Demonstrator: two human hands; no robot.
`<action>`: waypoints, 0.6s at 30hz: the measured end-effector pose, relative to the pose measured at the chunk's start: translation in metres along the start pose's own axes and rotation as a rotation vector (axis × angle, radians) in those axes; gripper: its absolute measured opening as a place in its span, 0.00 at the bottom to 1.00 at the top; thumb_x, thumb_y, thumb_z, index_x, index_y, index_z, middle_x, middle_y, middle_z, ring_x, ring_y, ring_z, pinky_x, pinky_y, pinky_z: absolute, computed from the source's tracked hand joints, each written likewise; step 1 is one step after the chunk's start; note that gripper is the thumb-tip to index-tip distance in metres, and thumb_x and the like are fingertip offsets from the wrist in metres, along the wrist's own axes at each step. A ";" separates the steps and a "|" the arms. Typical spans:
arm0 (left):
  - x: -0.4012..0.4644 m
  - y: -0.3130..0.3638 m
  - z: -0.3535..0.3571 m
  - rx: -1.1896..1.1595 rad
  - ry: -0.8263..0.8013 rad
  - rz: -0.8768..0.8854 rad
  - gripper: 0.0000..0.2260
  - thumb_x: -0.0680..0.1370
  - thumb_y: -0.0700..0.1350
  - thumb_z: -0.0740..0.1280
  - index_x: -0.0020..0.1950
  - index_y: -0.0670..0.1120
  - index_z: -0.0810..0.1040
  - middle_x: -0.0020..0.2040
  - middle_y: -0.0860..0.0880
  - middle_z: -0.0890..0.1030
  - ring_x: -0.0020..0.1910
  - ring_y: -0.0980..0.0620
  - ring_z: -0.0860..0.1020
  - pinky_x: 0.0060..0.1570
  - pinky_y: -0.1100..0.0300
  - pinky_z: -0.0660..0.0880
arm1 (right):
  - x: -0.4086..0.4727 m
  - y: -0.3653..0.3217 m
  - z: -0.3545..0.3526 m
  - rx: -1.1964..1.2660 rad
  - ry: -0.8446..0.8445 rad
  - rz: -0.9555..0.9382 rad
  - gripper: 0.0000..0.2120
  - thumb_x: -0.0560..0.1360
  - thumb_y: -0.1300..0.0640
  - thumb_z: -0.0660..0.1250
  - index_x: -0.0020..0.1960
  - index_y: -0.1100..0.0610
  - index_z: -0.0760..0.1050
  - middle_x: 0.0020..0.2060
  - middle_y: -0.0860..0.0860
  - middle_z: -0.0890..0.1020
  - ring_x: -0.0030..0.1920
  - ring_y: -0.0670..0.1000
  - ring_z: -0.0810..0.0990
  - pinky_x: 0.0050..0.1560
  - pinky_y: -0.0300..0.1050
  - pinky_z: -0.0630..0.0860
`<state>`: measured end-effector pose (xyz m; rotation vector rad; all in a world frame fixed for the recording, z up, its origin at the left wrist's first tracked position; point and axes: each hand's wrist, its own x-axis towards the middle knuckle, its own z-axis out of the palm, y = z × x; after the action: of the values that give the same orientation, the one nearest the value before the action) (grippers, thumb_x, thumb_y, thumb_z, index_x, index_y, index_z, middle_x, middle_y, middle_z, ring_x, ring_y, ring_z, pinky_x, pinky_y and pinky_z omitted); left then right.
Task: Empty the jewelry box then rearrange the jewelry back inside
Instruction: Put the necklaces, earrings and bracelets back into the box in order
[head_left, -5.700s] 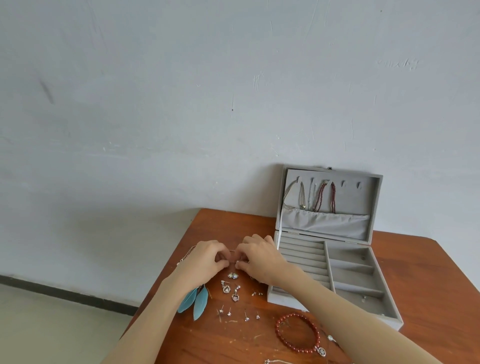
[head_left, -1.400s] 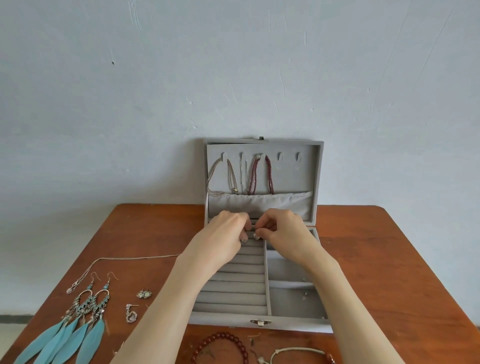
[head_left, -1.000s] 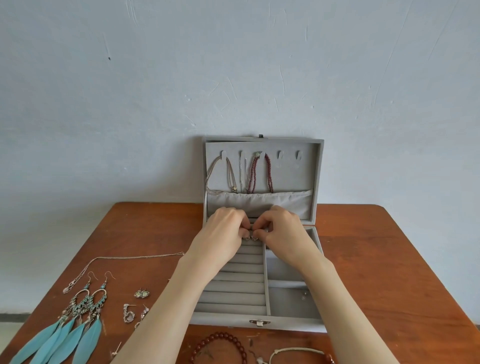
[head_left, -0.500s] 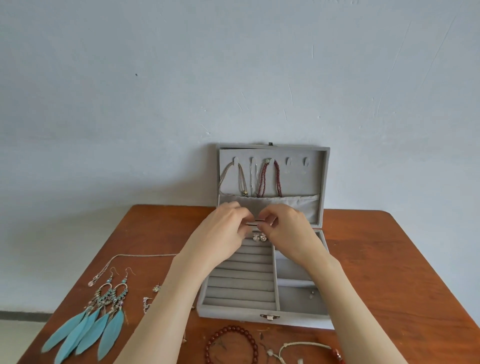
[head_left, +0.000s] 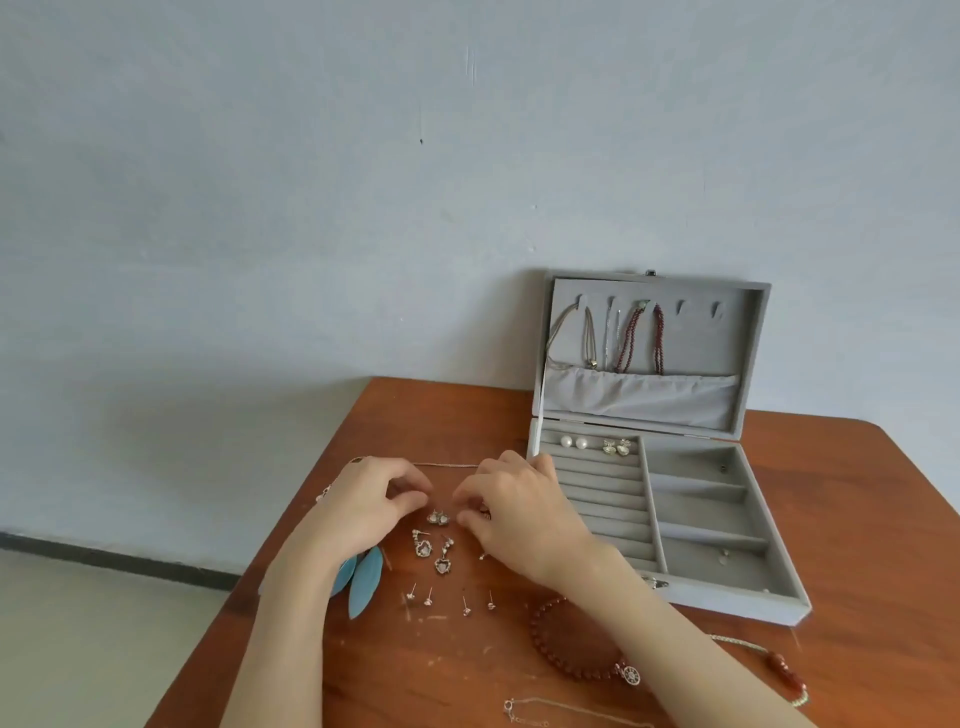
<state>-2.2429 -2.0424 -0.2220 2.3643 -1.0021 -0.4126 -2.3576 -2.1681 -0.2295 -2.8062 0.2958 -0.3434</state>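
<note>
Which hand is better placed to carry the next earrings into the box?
Right, probably. The right hand lies between the small silver earrings on the table and the jewelry box, its fingertips beside them. The left hand is equally near the earrings but farther from the box.

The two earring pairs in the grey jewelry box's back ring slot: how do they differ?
The round white pearl studs are plain, smooth spheres on the left of the slot; the sparkly silver bow-shaped earrings are irregular and sit further right. Both pairs rest side by side in the grey velvet jewelry box's rearmost ring slot.
</note>
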 end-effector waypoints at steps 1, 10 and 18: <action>-0.001 -0.001 -0.001 -0.004 -0.023 -0.011 0.04 0.75 0.46 0.67 0.44 0.57 0.78 0.46 0.58 0.78 0.46 0.60 0.74 0.44 0.64 0.69 | 0.002 -0.002 0.002 -0.014 0.000 0.007 0.11 0.77 0.52 0.60 0.57 0.49 0.77 0.54 0.48 0.78 0.58 0.51 0.69 0.60 0.48 0.57; -0.001 0.003 0.002 -0.028 -0.094 -0.015 0.06 0.71 0.43 0.72 0.42 0.53 0.77 0.39 0.56 0.78 0.39 0.61 0.76 0.34 0.71 0.66 | 0.011 -0.010 0.013 -0.071 -0.019 0.041 0.09 0.75 0.51 0.63 0.52 0.50 0.79 0.52 0.47 0.79 0.56 0.50 0.70 0.58 0.48 0.56; 0.001 0.007 0.008 -0.001 -0.056 0.009 0.07 0.73 0.42 0.70 0.39 0.53 0.75 0.36 0.57 0.75 0.35 0.61 0.74 0.33 0.70 0.68 | 0.009 -0.009 0.011 -0.075 0.029 0.038 0.10 0.76 0.53 0.59 0.51 0.51 0.79 0.50 0.47 0.79 0.55 0.50 0.70 0.57 0.46 0.56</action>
<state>-2.2496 -2.0500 -0.2243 2.3584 -1.0369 -0.4786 -2.3448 -2.1592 -0.2352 -2.8663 0.3755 -0.3727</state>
